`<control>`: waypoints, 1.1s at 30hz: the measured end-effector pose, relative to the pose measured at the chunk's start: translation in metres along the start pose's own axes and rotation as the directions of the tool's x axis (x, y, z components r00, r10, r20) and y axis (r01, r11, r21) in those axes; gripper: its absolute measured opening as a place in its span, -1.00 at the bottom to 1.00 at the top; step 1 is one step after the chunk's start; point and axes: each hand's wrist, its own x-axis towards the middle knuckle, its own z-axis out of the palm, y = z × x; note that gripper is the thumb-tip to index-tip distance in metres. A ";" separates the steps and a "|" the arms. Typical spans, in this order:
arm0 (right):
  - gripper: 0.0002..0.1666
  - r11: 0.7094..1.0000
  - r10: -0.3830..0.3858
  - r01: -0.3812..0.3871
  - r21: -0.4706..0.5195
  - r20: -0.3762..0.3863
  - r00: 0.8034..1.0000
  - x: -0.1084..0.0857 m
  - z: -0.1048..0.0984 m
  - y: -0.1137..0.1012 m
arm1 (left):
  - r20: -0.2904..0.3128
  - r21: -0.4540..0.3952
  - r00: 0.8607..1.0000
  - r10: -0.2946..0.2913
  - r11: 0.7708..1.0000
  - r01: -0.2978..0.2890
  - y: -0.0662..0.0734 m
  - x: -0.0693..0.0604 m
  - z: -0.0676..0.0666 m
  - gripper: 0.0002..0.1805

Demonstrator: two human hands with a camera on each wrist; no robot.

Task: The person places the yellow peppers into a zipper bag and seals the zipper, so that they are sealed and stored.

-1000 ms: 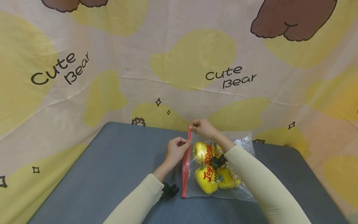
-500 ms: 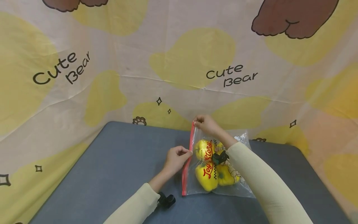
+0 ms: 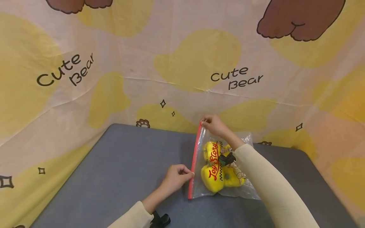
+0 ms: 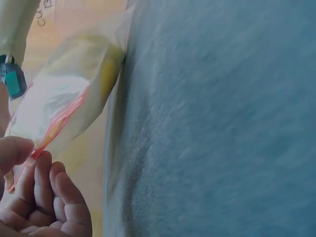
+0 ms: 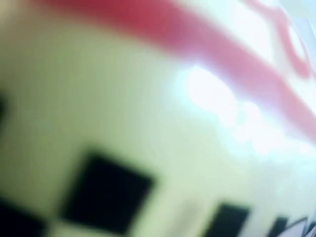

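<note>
A clear zip bag (image 3: 198, 190) printed with red "Toy Story" lettering lies on the table, its red zip strip (image 3: 195, 152) facing left. Inside are yellow bell peppers (image 3: 212, 181). My right hand (image 3: 215, 126) pinches the far end of the strip, lifted a little above the table. Lower along the same strip, my left hand (image 3: 174, 179) pinches it between thumb and fingers. The left wrist view shows the thumb and a fingertip (image 4: 43, 160) meeting on the red strip. Only the bag's blurred print (image 5: 108, 192) fills the right wrist view; the hand is not seen there.
The blue-grey table (image 3: 128, 167) stretches out to the left of the bag. Behind it hangs a patterned cloth (image 3: 182, 63) with bear prints. A black wrist device (image 3: 160, 220) sits at the left cuff, another (image 3: 227, 159) over the bag.
My left hand has slid down along the red strip toward the near end, pinching it. The right hand has moved slightly up and right with the far end, tilting the strip.
</note>
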 end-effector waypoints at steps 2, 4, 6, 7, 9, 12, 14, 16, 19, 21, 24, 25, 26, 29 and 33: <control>-0.82 1.000 -0.002 0.002 0.001 -0.002 1.000 0.000 0.000 0.001 | 0.018 0.006 1.000 -0.012 1.000 0.012 -0.001 -0.005 -0.001 -0.85; -0.83 1.000 0.003 -0.003 0.002 -0.004 1.000 0.001 0.001 0.001 | 0.033 0.015 0.999 -0.021 1.000 0.021 -0.002 -0.009 -0.002 -0.84; -0.83 1.000 0.011 -0.011 0.002 -0.003 1.000 0.002 0.002 0.002 | 0.043 0.019 0.999 -0.015 1.000 0.014 -0.002 -0.014 -0.004 -0.84; -0.83 1.000 0.015 -0.015 0.005 -0.003 1.000 0.002 0.003 0.003 | 0.049 0.020 0.999 -0.012 1.000 0.011 -0.002 -0.016 -0.004 -0.83; -0.82 0.999 0.034 -0.034 0.010 -0.005 0.999 0.003 0.004 0.004 | 0.060 0.027 0.998 -0.014 1.000 0.013 -0.002 -0.022 -0.006 -0.83; -0.81 0.999 0.045 -0.044 0.022 -0.012 0.999 0.004 0.005 0.006 | 0.087 0.033 0.996 -0.018 0.999 0.015 -0.004 -0.031 -0.008 -0.83; -0.81 0.999 0.046 -0.045 0.023 -0.015 0.999 0.004 0.005 0.008 | 0.101 0.040 0.995 -0.017 0.999 0.014 -0.006 -0.036 -0.009 -0.83; -0.82 0.999 0.040 -0.039 0.025 -0.017 0.999 0.003 0.006 0.010 | 0.103 0.047 0.995 -0.007 0.999 0.002 -0.008 -0.038 -0.010 -0.84; -0.81 0.999 0.038 -0.037 0.040 -0.027 0.999 0.002 0.007 0.012 | 0.095 0.070 0.995 0.009 0.997 -0.016 -0.009 -0.037 -0.010 -0.84; -0.81 0.998 0.038 -0.035 0.051 -0.047 0.998 0.001 0.007 0.015 | 0.091 0.084 0.996 0.017 0.996 -0.024 -0.010 -0.036 -0.009 -0.84; -0.80 0.999 0.033 -0.030 0.045 -0.059 0.998 0.000 0.008 0.018 | 0.092 0.100 0.996 0.020 0.995 -0.029 -0.012 -0.034 -0.008 -0.85; -0.79 0.999 0.032 -0.030 0.039 -0.058 0.998 0.000 0.009 0.018 | 0.093 0.103 0.996 0.019 0.994 -0.029 -0.013 -0.034 -0.008 -0.85; -0.78 0.999 0.029 -0.027 0.031 -0.057 0.998 0.000 0.010 0.019 | 0.092 0.108 0.996 0.020 0.994 -0.030 -0.013 -0.033 -0.008 -0.85; -0.75 1.000 0.029 -0.028 0.010 -0.044 0.999 0.000 0.011 0.018 | 0.093 0.115 0.995 0.022 0.993 -0.032 -0.015 -0.032 -0.009 -0.86; -0.71 0.999 0.040 -0.041 -0.024 -0.021 0.999 0.000 0.013 0.016 | 0.084 0.120 0.996 0.029 0.992 -0.039 -0.017 -0.029 -0.012 -0.87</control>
